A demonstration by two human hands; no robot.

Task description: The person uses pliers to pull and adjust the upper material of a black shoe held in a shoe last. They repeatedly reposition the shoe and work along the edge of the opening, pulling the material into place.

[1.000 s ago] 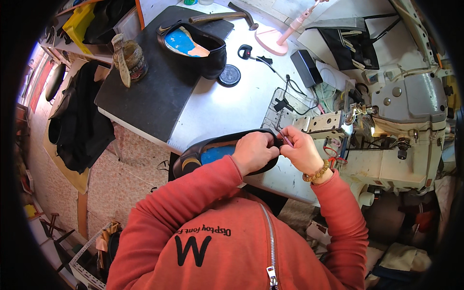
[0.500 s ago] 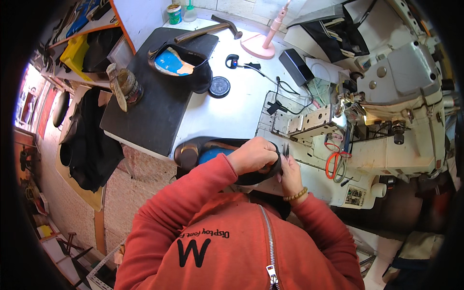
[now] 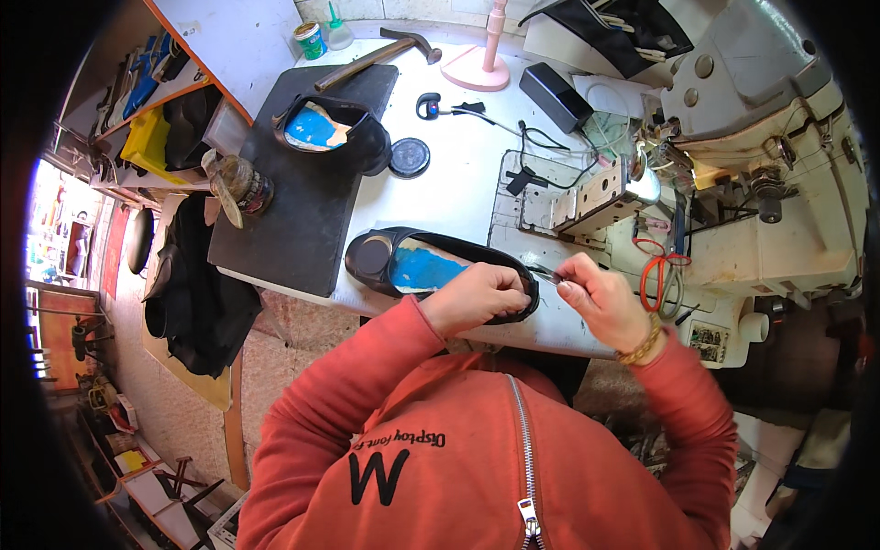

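A black shoe (image 3: pixel 477 247) with a blue and tan inner sole lies at the front edge of the white table. My left hand (image 3: pixel 481 295) is closed on the rim of the shoe near its right end, fingers over the edge. Just right of that rim, my right hand (image 3: pixel 600 298) pinches a slim, dark, pointed metal tool (image 3: pixel 545 272); its exact kind is hard to make out. The tool's tip points left toward the shoe's rim. A second black shoe (image 3: pixel 371 147) with a similar blue inner sole stands on a black mat (image 3: pixel 284 229) farther back.
A sewing machine (image 3: pixel 761 183) fills the right side, with red-handled scissors (image 3: pixel 653 275) beside it. Farther back are a hammer (image 3: pixel 367 62), a round black lid (image 3: pixel 410 158), a pink stand (image 3: pixel 477 69) and a black box (image 3: pixel 555 97). A jar (image 3: pixel 246 183) stands on the mat.
My right hand has moved right, away from the shoe's rim, with the pointed tool turned to face left. My left hand stays on the rim. The whole view has shifted slightly.
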